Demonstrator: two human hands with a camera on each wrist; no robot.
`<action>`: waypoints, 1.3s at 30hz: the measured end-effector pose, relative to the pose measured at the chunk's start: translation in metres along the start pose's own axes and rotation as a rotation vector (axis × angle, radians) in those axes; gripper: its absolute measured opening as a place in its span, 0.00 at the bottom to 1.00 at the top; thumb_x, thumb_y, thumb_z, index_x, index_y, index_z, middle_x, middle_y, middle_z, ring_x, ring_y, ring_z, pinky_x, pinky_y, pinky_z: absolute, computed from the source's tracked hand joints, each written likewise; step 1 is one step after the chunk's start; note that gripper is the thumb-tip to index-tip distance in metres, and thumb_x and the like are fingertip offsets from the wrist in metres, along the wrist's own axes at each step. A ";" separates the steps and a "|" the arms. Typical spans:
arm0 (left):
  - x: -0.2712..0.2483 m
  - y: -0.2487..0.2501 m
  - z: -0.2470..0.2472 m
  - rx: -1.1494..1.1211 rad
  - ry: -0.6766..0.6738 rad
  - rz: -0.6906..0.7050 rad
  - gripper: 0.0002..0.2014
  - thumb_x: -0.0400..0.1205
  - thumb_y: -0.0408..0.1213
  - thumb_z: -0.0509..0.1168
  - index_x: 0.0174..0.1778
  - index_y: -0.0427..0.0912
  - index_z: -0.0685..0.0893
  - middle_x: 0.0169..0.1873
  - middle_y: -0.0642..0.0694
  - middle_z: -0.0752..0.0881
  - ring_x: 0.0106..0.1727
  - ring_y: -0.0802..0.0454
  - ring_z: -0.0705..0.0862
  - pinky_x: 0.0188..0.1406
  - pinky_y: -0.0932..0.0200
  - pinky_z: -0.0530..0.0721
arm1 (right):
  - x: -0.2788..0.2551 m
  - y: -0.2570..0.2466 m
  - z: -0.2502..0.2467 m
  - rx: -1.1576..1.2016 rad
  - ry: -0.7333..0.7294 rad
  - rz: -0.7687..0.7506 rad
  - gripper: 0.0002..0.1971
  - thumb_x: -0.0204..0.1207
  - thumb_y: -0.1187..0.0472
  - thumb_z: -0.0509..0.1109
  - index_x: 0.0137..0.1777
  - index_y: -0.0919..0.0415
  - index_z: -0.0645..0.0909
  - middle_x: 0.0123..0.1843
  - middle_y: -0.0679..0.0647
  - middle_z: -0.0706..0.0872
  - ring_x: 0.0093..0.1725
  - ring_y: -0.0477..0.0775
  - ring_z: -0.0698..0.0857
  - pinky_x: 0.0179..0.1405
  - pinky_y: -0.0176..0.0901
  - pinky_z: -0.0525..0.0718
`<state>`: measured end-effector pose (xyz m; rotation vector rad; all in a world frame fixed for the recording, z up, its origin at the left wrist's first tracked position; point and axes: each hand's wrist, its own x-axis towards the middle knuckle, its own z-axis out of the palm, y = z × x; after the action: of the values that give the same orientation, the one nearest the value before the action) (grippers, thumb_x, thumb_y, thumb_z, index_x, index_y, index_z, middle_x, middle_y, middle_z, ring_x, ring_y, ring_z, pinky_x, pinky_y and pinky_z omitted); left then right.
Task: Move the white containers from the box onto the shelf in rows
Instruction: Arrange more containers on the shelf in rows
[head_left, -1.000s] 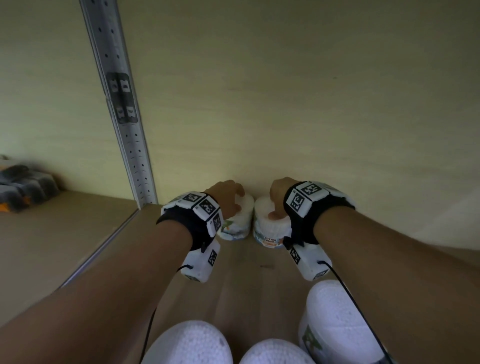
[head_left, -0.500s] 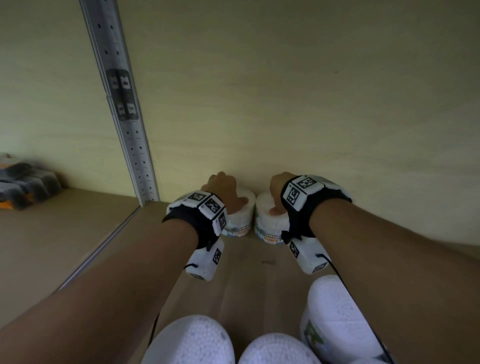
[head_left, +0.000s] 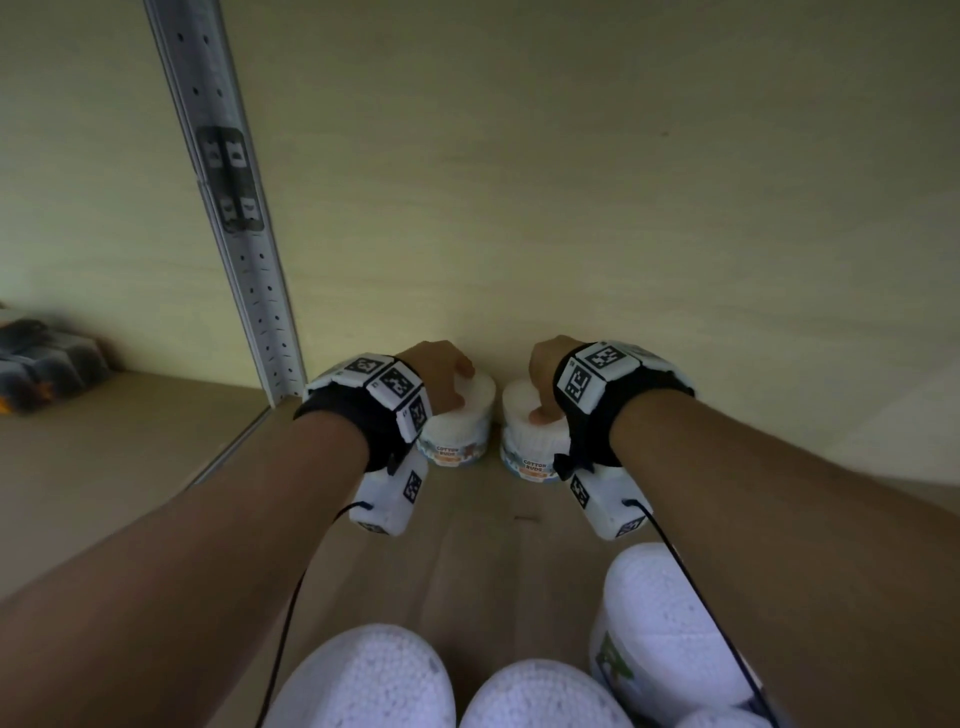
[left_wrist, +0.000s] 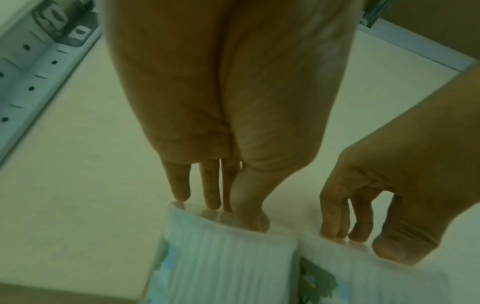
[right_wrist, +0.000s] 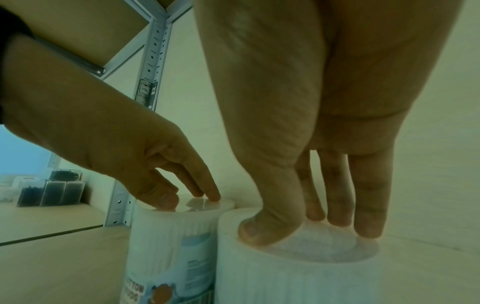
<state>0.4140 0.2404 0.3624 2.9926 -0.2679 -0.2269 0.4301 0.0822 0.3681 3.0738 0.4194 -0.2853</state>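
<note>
Dark packets (head_left: 44, 364), stacked and blurred, are seen at the far left on the neighbouring shelf bay; their contents cannot be told. Next, a pale perforated metal upright (head_left: 228, 208) is set against the back wall, dividing the bays. To its right the wooden shelf (head_left: 493, 561) is shown, with two white containers standing upright at the rear, just beside each other and close to the back wall; whether their sides touch cannot be told. The left container (head_left: 460, 426), labelled "COTTON BUDS", is touched on its lid by the left hand (head_left: 441, 374), with fingertips (right_wrist: 214, 197) and thumb resting on top, fingers nearly straight and curled round nothing. The right container (head_left: 530, 441), bearing the same label, is touched likewise by the right hand (head_left: 545, 379): its fingertips (right_wrist: 367, 232) and thumb are pressed on the lid, fingers extended, nothing grasped. A black band with white marker blocks is worn on each wrist, and a thin black cable is trailed from each. Along the lower edge of the head view, three more white containers are found: one at lower left (head_left: 363, 680), one at centre (head_left: 540, 696), and a taller-looking one at lower right (head_left: 670, 629) with a green mark on its side, partly covered by the right forearm. No box is in view.
</note>
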 end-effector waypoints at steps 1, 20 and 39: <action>0.000 -0.002 -0.002 0.004 -0.019 0.009 0.25 0.84 0.38 0.62 0.78 0.45 0.69 0.79 0.44 0.67 0.77 0.45 0.71 0.74 0.53 0.71 | 0.002 0.002 0.002 -0.040 0.026 -0.012 0.24 0.83 0.65 0.63 0.25 0.55 0.62 0.25 0.51 0.62 0.23 0.47 0.61 0.13 0.39 0.65; 0.007 -0.007 -0.004 -0.052 -0.058 0.117 0.25 0.81 0.35 0.67 0.76 0.46 0.74 0.77 0.44 0.70 0.77 0.43 0.71 0.72 0.51 0.71 | 0.030 0.009 0.017 -0.297 0.064 -0.071 0.21 0.75 0.56 0.69 0.23 0.58 0.69 0.22 0.52 0.70 0.20 0.51 0.69 0.30 0.44 0.77; -0.053 -0.001 -0.001 0.004 -0.085 0.211 0.26 0.77 0.34 0.72 0.72 0.43 0.79 0.72 0.41 0.77 0.72 0.44 0.77 0.58 0.63 0.71 | -0.014 -0.006 0.037 -0.171 -0.108 -0.020 0.18 0.80 0.62 0.67 0.69 0.65 0.76 0.66 0.62 0.80 0.51 0.51 0.71 0.49 0.42 0.69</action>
<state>0.3625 0.2514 0.3706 2.9325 -0.5887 -0.3314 0.4081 0.0824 0.3339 2.8729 0.4445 -0.3926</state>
